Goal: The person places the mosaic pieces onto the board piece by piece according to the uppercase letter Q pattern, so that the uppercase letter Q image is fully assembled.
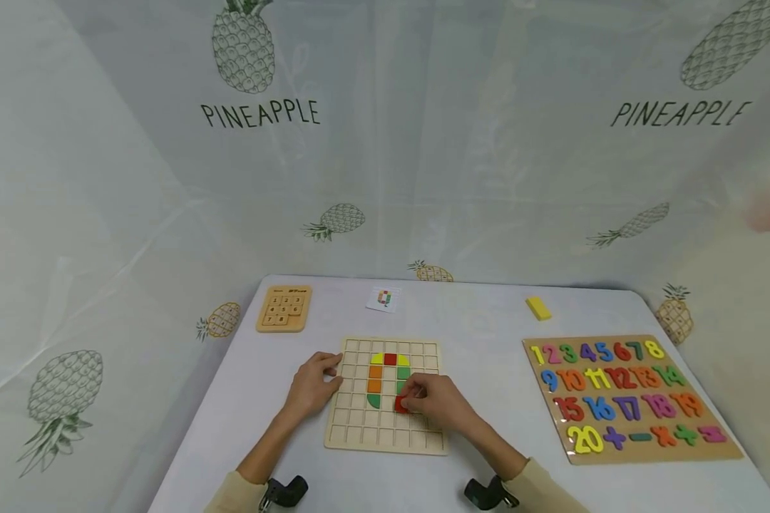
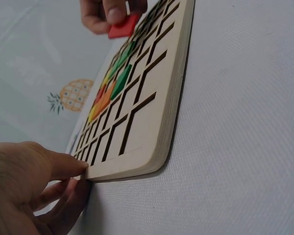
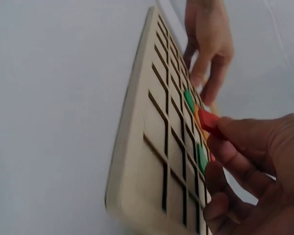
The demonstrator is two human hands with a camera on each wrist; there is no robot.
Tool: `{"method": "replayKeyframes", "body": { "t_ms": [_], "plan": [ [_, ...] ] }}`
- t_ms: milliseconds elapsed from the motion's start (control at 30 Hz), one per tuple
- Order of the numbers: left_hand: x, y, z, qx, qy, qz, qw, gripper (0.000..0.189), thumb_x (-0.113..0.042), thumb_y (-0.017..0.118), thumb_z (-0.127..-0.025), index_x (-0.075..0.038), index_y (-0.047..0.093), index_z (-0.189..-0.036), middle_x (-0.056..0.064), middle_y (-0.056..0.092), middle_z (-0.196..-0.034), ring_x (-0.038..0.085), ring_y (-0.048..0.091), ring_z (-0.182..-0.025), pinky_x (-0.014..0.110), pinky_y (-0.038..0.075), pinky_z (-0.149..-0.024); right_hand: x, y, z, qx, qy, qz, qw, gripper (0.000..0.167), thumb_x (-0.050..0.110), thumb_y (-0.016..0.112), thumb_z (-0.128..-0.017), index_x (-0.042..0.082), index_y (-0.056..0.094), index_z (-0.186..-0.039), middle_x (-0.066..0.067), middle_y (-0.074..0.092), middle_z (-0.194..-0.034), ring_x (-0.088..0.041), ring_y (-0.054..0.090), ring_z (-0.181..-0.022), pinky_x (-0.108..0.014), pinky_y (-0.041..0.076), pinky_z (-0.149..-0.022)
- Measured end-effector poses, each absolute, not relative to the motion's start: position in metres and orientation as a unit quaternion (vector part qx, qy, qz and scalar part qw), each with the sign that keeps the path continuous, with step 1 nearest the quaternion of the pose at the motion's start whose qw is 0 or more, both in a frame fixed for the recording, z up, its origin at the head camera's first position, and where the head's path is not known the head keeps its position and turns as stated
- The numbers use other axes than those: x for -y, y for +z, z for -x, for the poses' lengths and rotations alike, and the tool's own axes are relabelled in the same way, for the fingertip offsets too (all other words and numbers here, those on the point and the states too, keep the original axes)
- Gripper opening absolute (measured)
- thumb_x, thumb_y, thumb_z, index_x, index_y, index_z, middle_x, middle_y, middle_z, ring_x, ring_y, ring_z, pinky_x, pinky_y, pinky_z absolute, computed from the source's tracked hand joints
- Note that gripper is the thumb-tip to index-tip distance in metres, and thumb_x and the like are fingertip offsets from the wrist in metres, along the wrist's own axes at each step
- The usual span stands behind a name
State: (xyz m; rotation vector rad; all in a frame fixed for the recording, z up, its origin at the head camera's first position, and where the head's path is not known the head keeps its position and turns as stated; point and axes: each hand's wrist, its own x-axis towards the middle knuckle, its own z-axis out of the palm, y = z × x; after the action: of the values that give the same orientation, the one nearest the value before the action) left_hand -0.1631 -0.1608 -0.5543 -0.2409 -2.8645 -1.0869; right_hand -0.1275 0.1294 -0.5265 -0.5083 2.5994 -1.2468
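Note:
A square wooden grid board lies on the table, with several yellow, red, orange and green pieces set in its cells in an arch-like outline. My left hand rests at the board's left edge; in the left wrist view its thumb touches the rim. Between thumb and fingers my right hand pinches a red square tile, over the lower right of the outline. The right wrist view shows this tile tilted and held above the grid. Part of the board is hidden under the right hand.
Behind the board lies a small picture card. A wooden number slide puzzle sits at the back left. On the right is a colourful number board, with a yellow block behind it. A pineapple-print curtain surrounds the table.

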Motion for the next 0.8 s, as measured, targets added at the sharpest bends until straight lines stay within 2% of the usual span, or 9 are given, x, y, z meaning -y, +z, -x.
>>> {"method": "replayKeyframes", "body": {
  "t_ms": [233,400,533,800],
  "plan": [
    [0.159,-0.552,0.162,0.932,-0.351,0.077,0.039,0.045,-0.01,0.077,-0.084,-0.003,0.069,-0.128,0.005,0.067,-0.12,0.013,0.065,-0.092,0.036,0.049,-0.079,-0.102,-0.532,0.132,-0.909,-0.37,0.174,0.081,0.008,0.02,0.074,-0.091,0.023,0.069,-0.085,0.015,0.06,-0.073,-0.005,0.053,-0.067,-0.025,0.044,-0.062],
    [0.16,-0.551,0.161,0.933,-0.348,0.077,0.04,0.045,-0.009,0.078,-0.084,-0.003,0.069,-0.128,0.006,0.067,-0.12,0.013,0.064,-0.091,0.036,0.049,-0.078,-0.093,-0.532,0.134,-0.922,-0.334,0.186,0.06,0.009,0.021,0.075,-0.09,0.024,0.07,-0.083,0.017,0.058,-0.072,-0.006,0.051,-0.07,-0.027,0.044,-0.068],
    [0.16,-0.552,0.162,0.934,-0.347,0.078,0.041,0.045,-0.01,0.078,-0.084,-0.003,0.068,-0.128,0.006,0.067,-0.119,0.012,0.064,-0.091,0.036,0.049,-0.079,-0.09,-0.533,0.135,-0.931,-0.308,0.19,0.041,0.009,0.021,0.077,-0.089,0.023,0.072,-0.081,0.015,0.057,-0.075,-0.007,0.05,-0.074,-0.028,0.044,-0.071],
    [0.16,-0.554,0.162,0.933,-0.349,0.078,0.038,0.045,-0.01,0.078,-0.084,-0.003,0.068,-0.128,0.006,0.067,-0.12,0.013,0.064,-0.091,0.038,0.049,-0.08,-0.088,-0.536,0.137,-0.939,-0.286,0.19,0.032,0.008,0.02,0.076,-0.089,0.022,0.073,-0.082,0.01,0.053,-0.08,-0.01,0.047,-0.075,-0.026,0.042,-0.067]
  ]
}}
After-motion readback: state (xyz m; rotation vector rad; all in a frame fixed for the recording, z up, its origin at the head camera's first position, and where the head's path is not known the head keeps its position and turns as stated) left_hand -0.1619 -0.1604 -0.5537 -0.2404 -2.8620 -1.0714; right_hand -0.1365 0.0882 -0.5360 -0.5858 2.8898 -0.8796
